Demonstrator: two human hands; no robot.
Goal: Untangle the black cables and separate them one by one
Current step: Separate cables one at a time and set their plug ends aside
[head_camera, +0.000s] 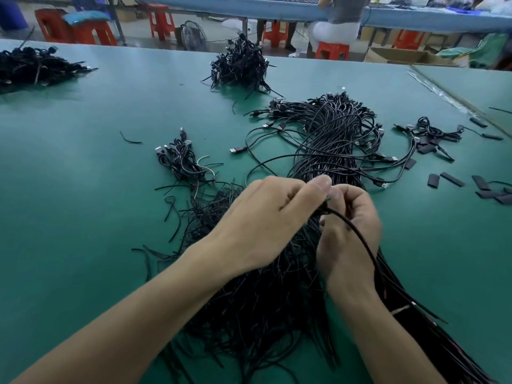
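A big tangle of black cables (332, 139) with USB plugs lies in the middle of the green table (83, 189) and runs under my hands toward the near edge. My left hand (266, 220) and my right hand (349, 228) meet above the tangle, fingertips together. Both pinch one black cable (357, 236), which curves from the fingertips down across my right hand and wrist. The cable's end is hidden between the fingers.
Smaller black cable bundles lie at the left of centre (182, 159), far centre (241, 65), far left (33, 65) and right (426, 134). Short black sleeve pieces (454, 180) are scattered at the right. Red stools and a seated person are beyond the table.
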